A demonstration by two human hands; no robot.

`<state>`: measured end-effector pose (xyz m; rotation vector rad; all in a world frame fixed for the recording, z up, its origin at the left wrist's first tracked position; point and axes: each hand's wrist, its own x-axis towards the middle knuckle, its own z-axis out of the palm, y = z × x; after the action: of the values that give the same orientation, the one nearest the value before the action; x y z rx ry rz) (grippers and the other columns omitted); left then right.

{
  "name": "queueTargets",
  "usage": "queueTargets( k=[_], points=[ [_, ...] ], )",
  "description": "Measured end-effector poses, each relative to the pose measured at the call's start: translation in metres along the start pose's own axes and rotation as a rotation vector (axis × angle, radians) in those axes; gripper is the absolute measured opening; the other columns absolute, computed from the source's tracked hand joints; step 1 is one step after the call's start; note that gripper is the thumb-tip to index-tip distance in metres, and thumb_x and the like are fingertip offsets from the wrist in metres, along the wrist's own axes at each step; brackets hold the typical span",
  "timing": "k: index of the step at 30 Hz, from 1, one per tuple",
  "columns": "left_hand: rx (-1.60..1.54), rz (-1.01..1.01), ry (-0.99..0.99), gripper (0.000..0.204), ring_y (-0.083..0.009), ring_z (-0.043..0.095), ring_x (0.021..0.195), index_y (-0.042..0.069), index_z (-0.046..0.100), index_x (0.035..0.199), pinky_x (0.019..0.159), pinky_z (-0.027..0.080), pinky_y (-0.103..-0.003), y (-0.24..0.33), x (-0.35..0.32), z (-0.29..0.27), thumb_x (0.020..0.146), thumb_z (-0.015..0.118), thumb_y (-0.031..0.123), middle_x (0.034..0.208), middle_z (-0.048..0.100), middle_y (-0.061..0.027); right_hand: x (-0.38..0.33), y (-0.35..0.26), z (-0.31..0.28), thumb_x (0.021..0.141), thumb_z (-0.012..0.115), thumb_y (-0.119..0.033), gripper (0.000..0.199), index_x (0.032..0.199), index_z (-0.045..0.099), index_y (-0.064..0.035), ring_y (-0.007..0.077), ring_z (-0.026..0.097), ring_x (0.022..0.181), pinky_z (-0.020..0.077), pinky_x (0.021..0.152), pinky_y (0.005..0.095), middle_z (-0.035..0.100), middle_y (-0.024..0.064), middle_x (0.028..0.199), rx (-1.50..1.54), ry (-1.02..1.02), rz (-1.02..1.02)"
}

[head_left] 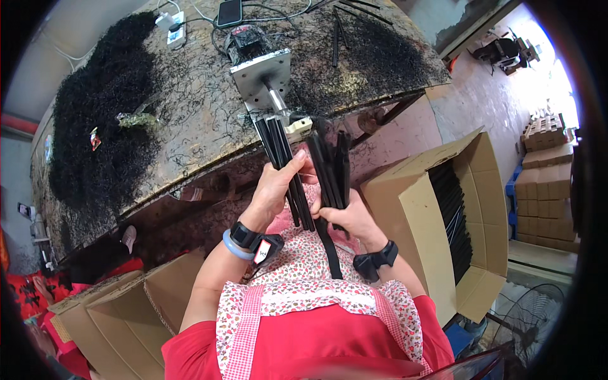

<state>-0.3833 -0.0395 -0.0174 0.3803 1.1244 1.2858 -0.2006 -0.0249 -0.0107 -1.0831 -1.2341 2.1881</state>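
Seemingly at the step of handling black sticks by the bundle beside the machine [261, 73]: gripping a first bundle [277, 144] between thumb and curled fingers of the left hand [272, 190], upper ends near the spindle [277, 100], and pinching a second bundle [327, 170] in the closed fingers of the right hand [356, 218], just beside the first, off the near edge of the surface [196, 104]. Probably calls next for a firm grip on both, evening up splayed ends, and steering fingers clear of the spindle.
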Motion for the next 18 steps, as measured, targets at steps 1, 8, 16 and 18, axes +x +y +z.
queueTargets(
  k=[1,8,16,18],
  points=[
    [0.006,-0.037,-0.015,0.025,-0.0116,0.060,0.071,0.003,0.066,0.095,0.066,0.049,-0.027,-0.003,-0.002,0.000,0.089,0.067,0.027,0.082,0.065,-0.0034,-0.003,0.014,-0.002,0.074,0.070,-0.001,0.035,0.107,0.058,0.0003,0.0106,0.060,0.073,0.0504,0.067,0.0252,0.062,0.0021,0.085,-0.059,-0.002,-0.057],
    [0.011,-0.038,0.057,0.026,-0.0102,0.060,0.078,0.006,0.064,0.099,0.069,0.048,-0.028,-0.016,0.006,0.008,0.091,0.065,0.030,0.086,0.064,-0.0015,-0.008,0.002,0.009,0.073,0.072,-0.002,0.052,0.120,0.053,0.0000,0.0096,0.058,0.083,0.0486,0.076,0.0253,0.061,0.0015,0.095,-0.203,0.060,-0.119],
    [0.000,-0.039,-0.013,0.029,-0.0091,0.057,0.073,0.006,0.065,0.099,0.064,0.045,-0.025,-0.002,0.001,0.007,0.089,0.068,0.033,0.087,0.065,-0.0008,-0.004,-0.018,0.004,0.074,0.070,-0.002,0.053,0.123,0.052,0.0004,0.0094,0.058,0.077,0.0492,0.070,0.0248,0.061,0.0012,0.094,-0.052,0.086,-0.139],
    [-0.008,-0.031,-0.015,0.029,-0.0090,0.058,0.073,0.006,0.065,0.099,0.063,0.045,-0.025,-0.003,0.004,0.003,0.089,0.067,0.033,0.087,0.065,-0.0008,0.003,-0.017,0.011,0.074,0.070,-0.003,0.051,0.122,0.053,0.0003,0.0098,0.058,0.074,0.0495,0.067,0.0250,0.061,0.0010,0.092,0.039,0.154,-0.268]
  ],
)
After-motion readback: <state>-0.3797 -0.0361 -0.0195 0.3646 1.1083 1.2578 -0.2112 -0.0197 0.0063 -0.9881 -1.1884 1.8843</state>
